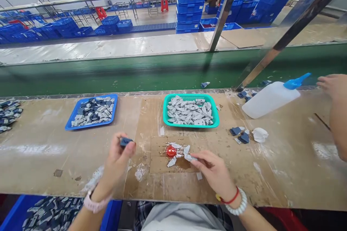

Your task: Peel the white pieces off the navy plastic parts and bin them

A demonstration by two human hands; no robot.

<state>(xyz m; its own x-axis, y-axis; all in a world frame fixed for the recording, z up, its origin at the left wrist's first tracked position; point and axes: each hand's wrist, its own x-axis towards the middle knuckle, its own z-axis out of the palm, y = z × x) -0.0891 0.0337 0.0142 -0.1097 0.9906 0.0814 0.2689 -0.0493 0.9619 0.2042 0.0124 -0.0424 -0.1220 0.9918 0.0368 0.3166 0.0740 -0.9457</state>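
Your left hand (116, 162) was narrowly closed, pinching a small dark blue piece (126, 142) between thumb and fingertips, above the workbench (32, 166). A pink watch (93, 205) circled that wrist. Your right hand (213, 173) was also narrow, its fingertips (198, 156) on a pale grey piece (189, 157) at its 9 o'clock. A red string (230, 198) and a white beaded bracelet (237, 202) circled that wrist.

Between your hands, a round red cap (171, 151) sat on a cardboard sheet (159, 158), among white smears and more grey pieces. At 12 o'clock from the cap, a teal basket (191, 95) held a heap of grey pieces. At 10 o'clock, a blue tray (92, 112) held dark and grey pieces. Near your right hand's 2 o'clock lay a white glue bottle (269, 101) with a blue nozzle (296, 81). Beyond it, at the bench's far right, was another person's hand (333, 86). A green conveyor belt (108, 75) ran behind the bench.
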